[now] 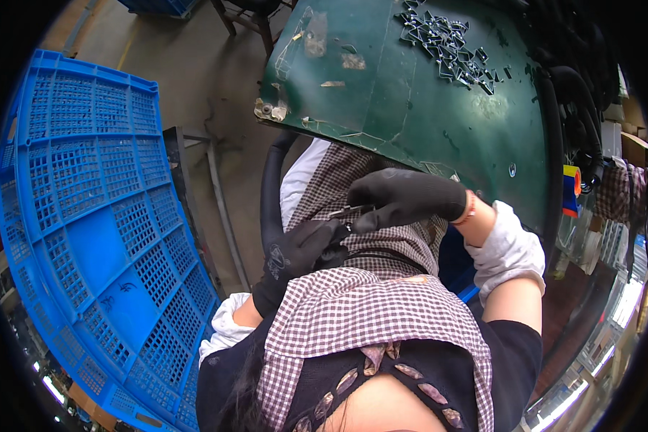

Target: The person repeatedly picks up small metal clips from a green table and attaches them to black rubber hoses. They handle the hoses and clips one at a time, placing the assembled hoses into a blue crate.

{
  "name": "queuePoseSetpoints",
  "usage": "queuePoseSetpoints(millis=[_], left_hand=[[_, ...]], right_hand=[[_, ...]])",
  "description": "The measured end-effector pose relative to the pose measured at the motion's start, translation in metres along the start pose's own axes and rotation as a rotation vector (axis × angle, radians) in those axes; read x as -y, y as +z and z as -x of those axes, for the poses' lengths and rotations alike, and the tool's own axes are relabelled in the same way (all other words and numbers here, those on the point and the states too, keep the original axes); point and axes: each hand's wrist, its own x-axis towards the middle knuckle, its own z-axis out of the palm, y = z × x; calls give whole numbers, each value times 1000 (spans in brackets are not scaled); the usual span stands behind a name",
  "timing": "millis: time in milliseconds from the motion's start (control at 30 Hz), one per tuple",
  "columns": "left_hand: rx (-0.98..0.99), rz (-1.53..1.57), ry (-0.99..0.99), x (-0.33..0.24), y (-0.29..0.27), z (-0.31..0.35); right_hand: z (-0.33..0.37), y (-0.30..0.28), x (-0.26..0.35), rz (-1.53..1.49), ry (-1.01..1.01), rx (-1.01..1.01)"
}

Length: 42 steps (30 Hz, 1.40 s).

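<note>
Both my hands wear black gloves and meet in front of the checked apron. My left hand is closed round a black hose, which curves up past the table corner. My right hand comes in from the right, with thumb and fingers pinched on a small shiny metal piece. That piece lies close to my left fingertips; its exact shape is partly hidden by the fingers. A pile of small bent metal clips lies on the green table beyond my hands.
A large blue plastic crate with mesh walls stands at my left, beside a metal frame. Black hoses are heaped along the table's right side. A dark stool stands behind the table's far left corner.
</note>
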Motion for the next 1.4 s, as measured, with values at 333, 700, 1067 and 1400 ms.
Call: queuePoseSetpoints(millis=[333,700,1067,1400], left_hand=[[-117,68,26,2,5,-1],[73,88,-42,5,9,12],[-270,-224,-302,21,-39,16],[-550,-578,241,-2,-117,-68]], right_hand=[[29,-16,15,334,-227,-141],[19,-7,45,645,-184,-35],[75,-60,32,536,-62,-525],[23,22,-18,747,-206,-902]])
